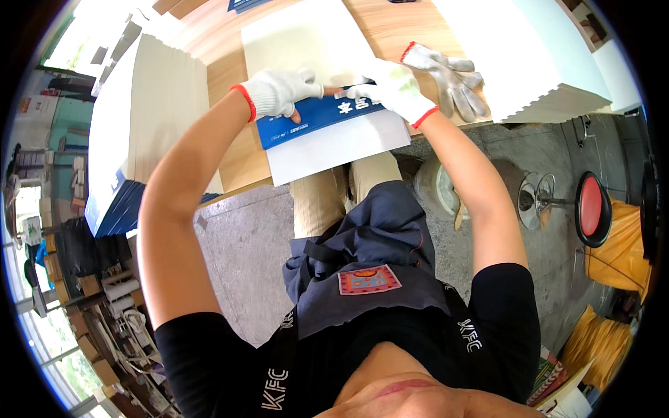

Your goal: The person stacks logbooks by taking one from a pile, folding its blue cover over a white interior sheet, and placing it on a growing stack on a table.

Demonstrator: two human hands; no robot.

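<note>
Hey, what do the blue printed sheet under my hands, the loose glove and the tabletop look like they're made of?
Blue printed sheet: probably paper or thin card, smooth; it has crisp, straight edges.
Loose glove: likely knitted fabric, matte; it lies soft and creased.
Tabletop: pale, smooth wood or a wood-look laminate; grain streaks show, but can't settle which.

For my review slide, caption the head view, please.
Gloved left hand and right hand at a blue sheet, loose glove nearby.
</note>
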